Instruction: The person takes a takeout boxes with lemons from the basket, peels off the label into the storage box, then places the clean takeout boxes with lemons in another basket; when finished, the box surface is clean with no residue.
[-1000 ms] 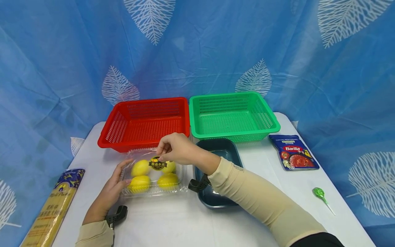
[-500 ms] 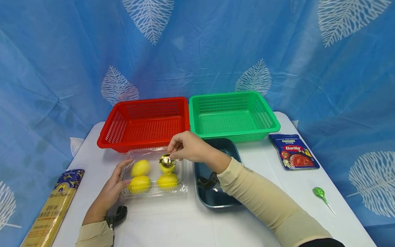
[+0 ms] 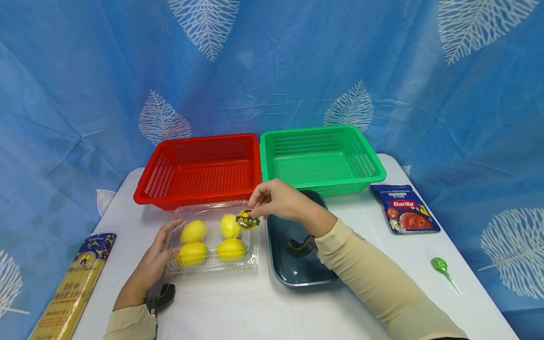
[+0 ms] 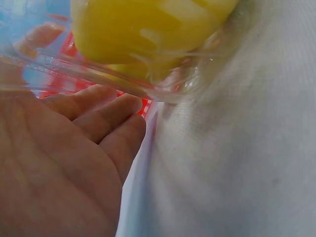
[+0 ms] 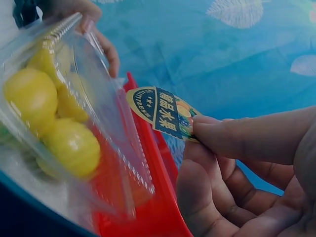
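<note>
I see a white tabletop (image 3: 229,307), blue leaf-print curtain (image 3: 272,61) far behind it, left hand (image 3: 154,264) spread against the clear lemon box (image 3: 212,237) — right hand (image 3: 281,203) pinching a label (image 3: 247,221).

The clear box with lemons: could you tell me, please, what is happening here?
A person's right hand pinches a black-and-gold label over the right side of the clear box; it looks free of the plastic. The left hand rests against the left end. Four lemons are inside, with the red basket behind.
</note>
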### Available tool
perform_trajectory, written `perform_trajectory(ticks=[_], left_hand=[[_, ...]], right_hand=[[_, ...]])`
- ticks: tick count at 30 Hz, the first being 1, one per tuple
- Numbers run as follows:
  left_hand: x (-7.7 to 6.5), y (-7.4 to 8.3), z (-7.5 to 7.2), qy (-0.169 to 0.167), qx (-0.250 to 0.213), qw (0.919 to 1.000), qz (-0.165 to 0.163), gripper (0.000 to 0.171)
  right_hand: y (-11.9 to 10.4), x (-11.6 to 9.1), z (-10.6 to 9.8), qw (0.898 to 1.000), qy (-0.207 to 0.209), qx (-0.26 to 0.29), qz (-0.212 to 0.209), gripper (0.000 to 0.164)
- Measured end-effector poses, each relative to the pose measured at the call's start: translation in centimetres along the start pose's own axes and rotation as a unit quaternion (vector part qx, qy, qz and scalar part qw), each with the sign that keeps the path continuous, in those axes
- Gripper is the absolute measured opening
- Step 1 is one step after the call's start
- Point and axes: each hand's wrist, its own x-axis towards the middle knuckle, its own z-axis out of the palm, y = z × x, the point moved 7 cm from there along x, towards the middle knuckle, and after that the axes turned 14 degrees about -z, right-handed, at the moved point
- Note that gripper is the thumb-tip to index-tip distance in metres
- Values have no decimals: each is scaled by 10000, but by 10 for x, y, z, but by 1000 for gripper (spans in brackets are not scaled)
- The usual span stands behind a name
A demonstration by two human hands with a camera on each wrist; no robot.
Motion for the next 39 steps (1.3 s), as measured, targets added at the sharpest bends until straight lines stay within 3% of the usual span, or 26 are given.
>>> perform_trajectory(ticks=[19, 33, 39], left_hand=[[-1, 0, -1, -4, 20, 10000, 96, 77], [0, -1, -1, -6, 45, 10000, 21, 78], [0, -1, -1, -34, 29, 10000, 37, 78]], right_hand=[[32, -47, -35, 9992, -236, -189, 250, 11], [56, -69, -44, 9950, -403, -603, 684, 13], [59, -74, -40, 9907, -676, -801, 864, 14]])
